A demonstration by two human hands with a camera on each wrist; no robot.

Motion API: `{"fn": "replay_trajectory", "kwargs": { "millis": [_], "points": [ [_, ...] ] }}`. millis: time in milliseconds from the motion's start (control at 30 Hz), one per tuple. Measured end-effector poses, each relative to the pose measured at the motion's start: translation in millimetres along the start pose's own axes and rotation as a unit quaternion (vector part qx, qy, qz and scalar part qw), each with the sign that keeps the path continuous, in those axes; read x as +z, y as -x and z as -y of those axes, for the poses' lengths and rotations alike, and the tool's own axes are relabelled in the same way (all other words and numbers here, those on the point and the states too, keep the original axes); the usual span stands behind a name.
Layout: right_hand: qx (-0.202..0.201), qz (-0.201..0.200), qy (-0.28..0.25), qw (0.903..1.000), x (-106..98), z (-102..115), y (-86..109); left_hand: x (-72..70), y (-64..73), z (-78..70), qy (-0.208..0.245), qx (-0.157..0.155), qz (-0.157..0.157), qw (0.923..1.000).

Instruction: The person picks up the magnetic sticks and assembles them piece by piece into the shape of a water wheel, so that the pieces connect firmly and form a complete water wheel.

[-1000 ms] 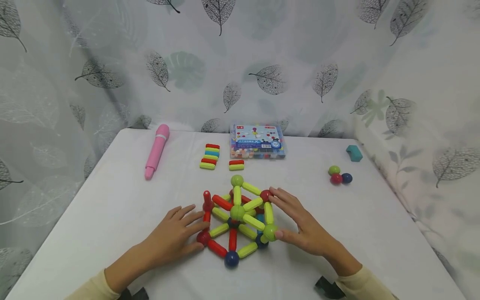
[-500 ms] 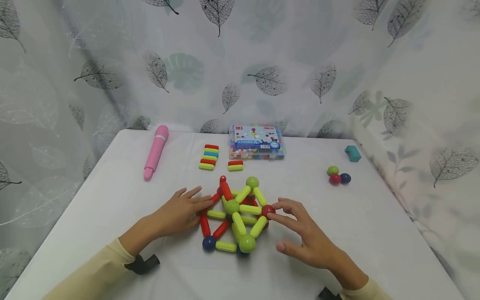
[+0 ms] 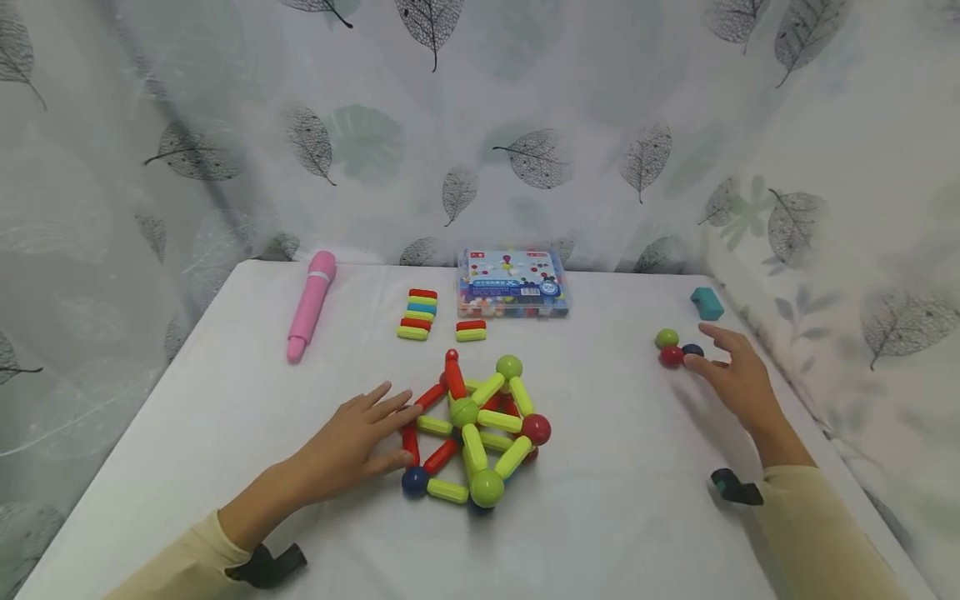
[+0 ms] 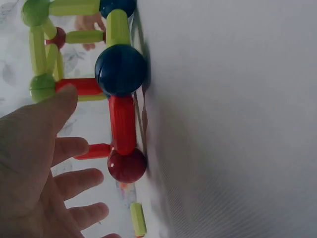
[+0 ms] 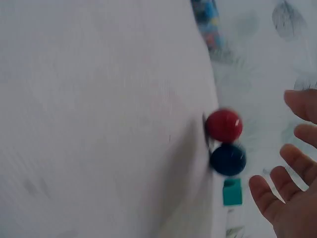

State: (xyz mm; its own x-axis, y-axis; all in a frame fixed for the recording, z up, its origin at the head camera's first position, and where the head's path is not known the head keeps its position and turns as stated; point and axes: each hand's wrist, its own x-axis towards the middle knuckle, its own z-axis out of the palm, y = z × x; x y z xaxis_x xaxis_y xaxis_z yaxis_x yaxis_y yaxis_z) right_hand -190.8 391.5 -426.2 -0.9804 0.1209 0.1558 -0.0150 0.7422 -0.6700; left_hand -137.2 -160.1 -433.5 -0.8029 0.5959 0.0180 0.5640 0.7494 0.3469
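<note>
A structure of magnetic rods and balls (image 3: pixel 474 417) in yellow-green, red and blue stands on the white table. My left hand (image 3: pixel 363 442) is at its left side, fingers spread and fairly straight, fingertips right at the red rods. In the left wrist view the thumb overlaps a red rod (image 4: pixel 79 86), below a dark blue ball (image 4: pixel 121 69). Over on the right, my right hand (image 3: pixel 738 379) reaches toward three loose balls, its fingers apart and around nothing. The red ball (image 3: pixel 671 356) and green ball (image 3: pixel 666 337) show fully; the thumb partly overlaps the blue ball (image 3: pixel 693 350).
A clear box (image 3: pixel 513 283) of pieces stands at the back. Before it lie stacked short rods (image 3: pixel 417 314) and a red-and-green pair (image 3: pixel 472 331). A pink pen-shaped thing (image 3: pixel 312 307) lies back left; a teal block (image 3: pixel 707 303) sits back right.
The structure has turned on the table, with the left hand staying by it. My right hand has left its red ball and moved right to the loose balls.
</note>
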Motion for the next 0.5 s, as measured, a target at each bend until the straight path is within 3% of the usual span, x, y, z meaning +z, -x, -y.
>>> {"fn": "replay_trajectory", "kwargs": {
  "millis": [100,200,300,500],
  "points": [
    [0.054,0.074,0.011,0.9958,-8.9,-30.8,-16.3,3.9,5.5,-2.1,0.002,0.001,0.007,1.0],
    [0.083,0.108,-0.004,0.9907,-8.8,-46.6,-24.2,7.2,8.7,-2.2,0.001,0.007,0.005,1.0],
    [0.089,0.114,-0.013,0.9895,-5.7,-50.8,-27.8,8.6,10.3,-2.0,0.004,0.008,-0.002,1.0],
    [0.096,0.091,0.03,0.9908,-1.3,-49.6,-27.0,10.6,10.2,-0.7,0.009,0.019,-0.012,0.9997]
  ]
}}
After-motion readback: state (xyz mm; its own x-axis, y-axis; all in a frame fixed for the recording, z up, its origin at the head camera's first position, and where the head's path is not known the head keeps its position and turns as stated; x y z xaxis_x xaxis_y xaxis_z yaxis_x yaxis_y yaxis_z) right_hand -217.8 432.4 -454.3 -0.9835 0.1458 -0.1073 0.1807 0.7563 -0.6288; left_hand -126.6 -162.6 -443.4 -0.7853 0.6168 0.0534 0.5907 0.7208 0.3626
